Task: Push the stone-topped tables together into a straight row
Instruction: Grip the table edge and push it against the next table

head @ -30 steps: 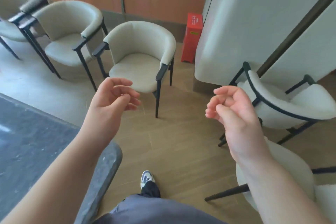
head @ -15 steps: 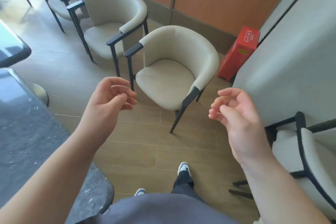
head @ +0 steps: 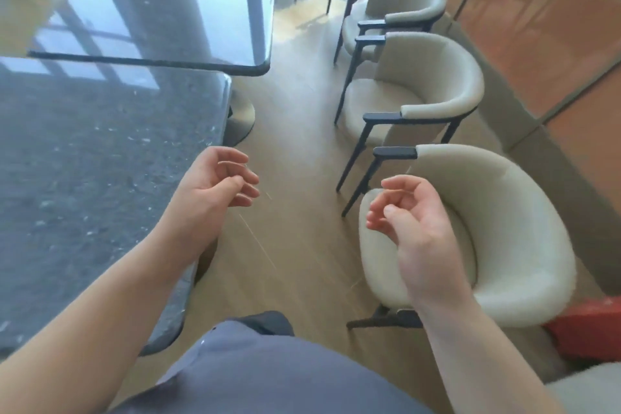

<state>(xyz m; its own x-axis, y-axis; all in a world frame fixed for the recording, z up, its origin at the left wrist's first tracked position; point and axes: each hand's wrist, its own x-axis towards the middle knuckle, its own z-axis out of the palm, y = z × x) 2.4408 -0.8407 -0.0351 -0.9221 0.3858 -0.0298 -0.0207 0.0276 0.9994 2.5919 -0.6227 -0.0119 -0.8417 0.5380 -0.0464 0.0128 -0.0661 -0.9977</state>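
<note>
Both my left hand (head: 215, 188) and right hand (head: 408, 212) hang loosely curled, holding nothing. The near table (head: 84, 178) at left looks heavy and slick; I'd push its edge toward the far table (head: 174, 10).

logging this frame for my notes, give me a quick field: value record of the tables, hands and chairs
near table: dark speckled stone top, at left
far table: glossy top, its right edge juts further right than the near table's, so the row is not straight
left hand: fingers loosely curled, holding nothing, beside the near table's edge
right hand: loosely curled, holding nothing, in front of the nearest chair
chairs: cream armchairs lined along the right wall
floor: wood planks
</note>
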